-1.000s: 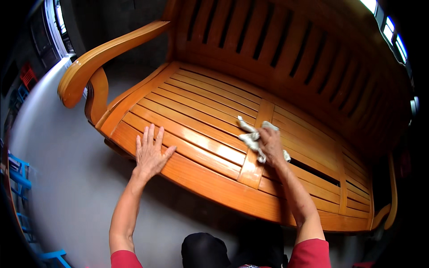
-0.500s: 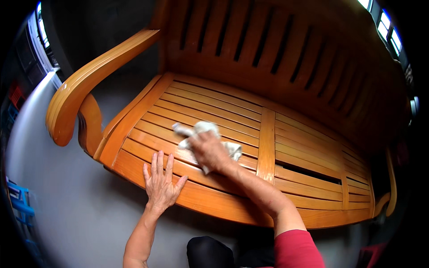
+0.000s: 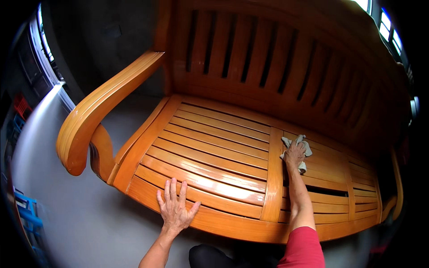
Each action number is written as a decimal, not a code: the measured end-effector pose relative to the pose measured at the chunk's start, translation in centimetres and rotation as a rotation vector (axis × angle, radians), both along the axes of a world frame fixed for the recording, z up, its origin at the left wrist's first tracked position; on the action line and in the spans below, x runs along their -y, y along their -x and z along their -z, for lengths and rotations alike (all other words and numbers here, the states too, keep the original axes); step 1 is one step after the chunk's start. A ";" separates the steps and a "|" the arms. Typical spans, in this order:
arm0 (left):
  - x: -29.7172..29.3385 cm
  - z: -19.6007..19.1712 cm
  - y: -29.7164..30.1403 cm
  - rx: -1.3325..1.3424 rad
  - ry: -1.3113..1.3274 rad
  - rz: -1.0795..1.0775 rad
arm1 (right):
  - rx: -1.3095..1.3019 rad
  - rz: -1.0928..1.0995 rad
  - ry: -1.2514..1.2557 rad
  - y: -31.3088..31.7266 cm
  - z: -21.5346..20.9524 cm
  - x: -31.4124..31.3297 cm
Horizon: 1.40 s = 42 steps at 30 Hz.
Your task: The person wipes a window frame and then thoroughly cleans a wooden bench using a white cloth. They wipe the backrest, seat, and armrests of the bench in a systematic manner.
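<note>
A wooden bench point(image 3: 203, 173) with a slatted seat and a tall slatted back fills the middle of the view. Near the seat's front edge, my left hand point(image 3: 175, 209) lies flat with its fingers spread on the wood. Farther off and to the right, my right hand point(image 3: 294, 155) presses a pale, crumpled cleaning cloth point(image 3: 306, 148) onto the slats just past the seat's middle crosspiece. The fingers are curled over the cloth, and part of it is hidden beneath them.
A thick curved armrest point(image 3: 96, 105) rises at the bench's left end, and another armrest point(image 3: 397, 183) stands at its right end. A dark gap point(image 3: 328, 191) shows between the right-hand slats. Blue plastic stools point(image 3: 29, 213) and a red chair point(image 3: 21, 106) stand at far left.
My right hand has carried the cloth from the left seat panel to the right one, farther back. My left hand stays on the front edge. The whole view has shifted somewhat.
</note>
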<state>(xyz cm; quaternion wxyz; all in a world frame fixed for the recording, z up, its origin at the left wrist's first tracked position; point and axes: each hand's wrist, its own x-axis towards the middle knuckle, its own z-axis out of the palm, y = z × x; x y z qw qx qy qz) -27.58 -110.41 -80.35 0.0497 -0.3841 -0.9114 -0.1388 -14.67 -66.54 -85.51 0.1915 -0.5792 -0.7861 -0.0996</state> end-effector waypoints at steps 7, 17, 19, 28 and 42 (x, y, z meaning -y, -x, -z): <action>0.0 -0.3 0.1 0.015 0.014 -0.006 | -0.026 -0.053 -0.193 13.1 3.6 -0.5; -0.8 -0.8 -0.1 0.068 0.056 -0.035 | -0.102 -1.164 0.200 33.8 0.8 15.6; -0.9 -0.8 0.0 0.081 0.067 -0.037 | -0.212 -1.389 0.189 34.2 0.9 19.6; -0.3 -0.8 -0.2 0.050 0.075 -0.050 | -0.211 -1.733 0.266 20.7 -3.5 23.5; -0.2 -0.7 -0.2 0.010 0.059 -0.067 | 0.160 -0.213 0.090 -4.8 0.1 -1.1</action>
